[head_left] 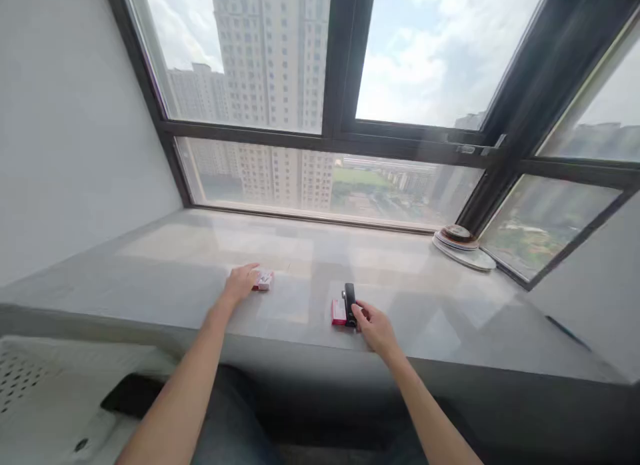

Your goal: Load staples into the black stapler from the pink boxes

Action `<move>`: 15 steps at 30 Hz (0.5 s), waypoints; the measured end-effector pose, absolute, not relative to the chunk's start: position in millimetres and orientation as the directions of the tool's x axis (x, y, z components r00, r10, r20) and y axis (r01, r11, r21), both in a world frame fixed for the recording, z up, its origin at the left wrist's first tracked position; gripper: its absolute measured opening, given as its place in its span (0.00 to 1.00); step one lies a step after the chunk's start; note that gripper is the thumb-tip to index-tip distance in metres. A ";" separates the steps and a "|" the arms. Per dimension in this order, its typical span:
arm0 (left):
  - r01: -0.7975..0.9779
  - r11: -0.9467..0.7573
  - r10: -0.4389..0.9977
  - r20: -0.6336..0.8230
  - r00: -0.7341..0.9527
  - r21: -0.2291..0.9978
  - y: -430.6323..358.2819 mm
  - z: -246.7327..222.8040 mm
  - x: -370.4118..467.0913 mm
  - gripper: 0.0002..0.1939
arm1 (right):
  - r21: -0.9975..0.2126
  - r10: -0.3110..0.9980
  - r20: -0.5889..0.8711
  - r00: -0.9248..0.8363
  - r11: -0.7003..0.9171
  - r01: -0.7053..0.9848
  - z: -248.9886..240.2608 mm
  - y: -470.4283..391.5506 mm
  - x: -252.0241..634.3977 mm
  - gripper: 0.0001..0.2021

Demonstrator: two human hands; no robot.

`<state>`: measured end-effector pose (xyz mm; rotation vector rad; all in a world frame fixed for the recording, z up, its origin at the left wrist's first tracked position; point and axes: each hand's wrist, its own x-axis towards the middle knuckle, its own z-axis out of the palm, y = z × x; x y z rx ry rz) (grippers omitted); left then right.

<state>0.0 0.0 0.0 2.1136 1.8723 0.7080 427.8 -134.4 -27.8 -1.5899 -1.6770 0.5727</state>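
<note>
On the pale windowsill [300, 252], my left hand [242, 283] has its fingers closed on a small red-and-white box [265, 281], partly covering it. Farther right and nearer the front edge, my right hand [375, 326] grips what looks like a black stapler [350, 302] by its near end, fingers and thumb on its right side. A silver part shows on the stapler's left edge. Directly against its left side lies a second red-and-white box [339, 312], which neither hand appears to hold.
A stack of round plates or mats [463, 245] sits in the sill's far right corner. Dark window frames [345, 142] rise behind. Below the sill on the left is a white perforated surface [50, 378] with a dark object [131, 395] on it. A thin dark strip [567, 332] lies at the right edge.
</note>
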 end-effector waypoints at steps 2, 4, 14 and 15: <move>0.869 -0.159 0.976 0.205 0.067 0.469 -18.5 -6.0 -8.5 0.28 | -0.748 0.978 0.205 0.047 0.125 0.651 -27.7 -134.9 429.8 0.29; 0.869 -0.164 0.975 0.213 0.070 0.466 -37.3 -12.3 -15.0 0.30 | -0.743 0.978 0.204 0.049 0.122 0.658 -27.6 -135.2 430.9 0.30; 0.615 -0.447 0.893 0.289 0.344 0.650 -102.7 1.3 88.1 0.32 | -0.718 0.977 0.210 0.033 0.131 0.684 -26.7 -133.0 424.5 0.28; 0.553 -0.484 0.872 0.320 0.370 0.679 -102.9 5.7 110.8 0.31 | -0.718 0.977 0.209 0.032 0.130 0.684 -26.1 -133.3 424.0 0.28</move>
